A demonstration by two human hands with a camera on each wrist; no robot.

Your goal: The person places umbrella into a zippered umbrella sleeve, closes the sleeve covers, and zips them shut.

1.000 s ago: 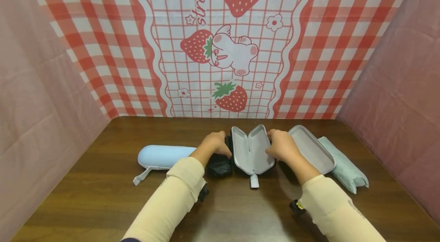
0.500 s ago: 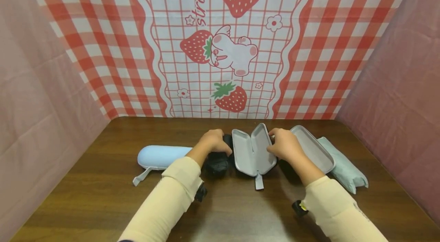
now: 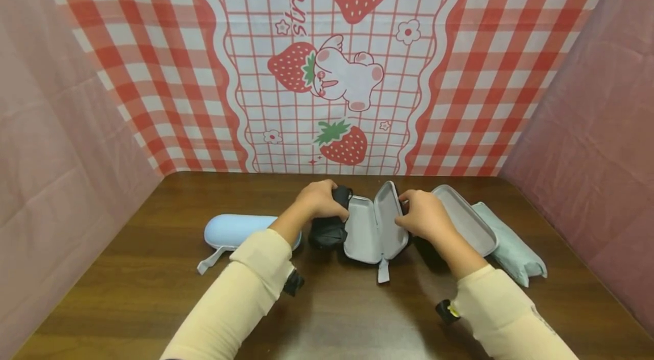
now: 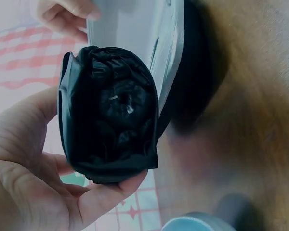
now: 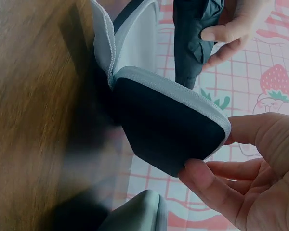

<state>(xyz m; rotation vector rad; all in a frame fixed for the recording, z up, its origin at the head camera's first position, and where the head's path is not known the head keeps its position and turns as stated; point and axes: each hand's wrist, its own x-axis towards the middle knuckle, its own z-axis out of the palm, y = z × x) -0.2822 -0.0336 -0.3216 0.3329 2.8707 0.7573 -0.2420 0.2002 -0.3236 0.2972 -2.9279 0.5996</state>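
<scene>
My left hand point(image 3: 319, 200) grips a black folded umbrella point(image 3: 328, 233), fingers and thumb around its sides. In the left wrist view, the end of the umbrella point(image 4: 115, 106) shows gathered black fabric. To its right, a black zip case point(image 3: 360, 232) with grey lining stands spread open on the table, its grey pull tab point(image 3: 384, 271) toward me. The umbrella overlaps the case's left half in the head view. My right hand point(image 3: 423, 215) pinches the edge of the right half, which is tilted upright; its black outside point(image 5: 168, 125) faces the right wrist camera.
A light blue case point(image 3: 240, 229) lies closed on the wooden table point(image 3: 347, 314) at the left. At the right, another grey-lined case point(image 3: 465, 221) is open, with a mint-green wrapped bundle point(image 3: 511, 249) beside it. A checked strawberry cloth point(image 3: 352, 93) hangs behind.
My left hand has moved slightly up with the umbrella, which now overlaps the case's left half. That half lies flatter, and the right half stands more upright. My right hand barely moved.
</scene>
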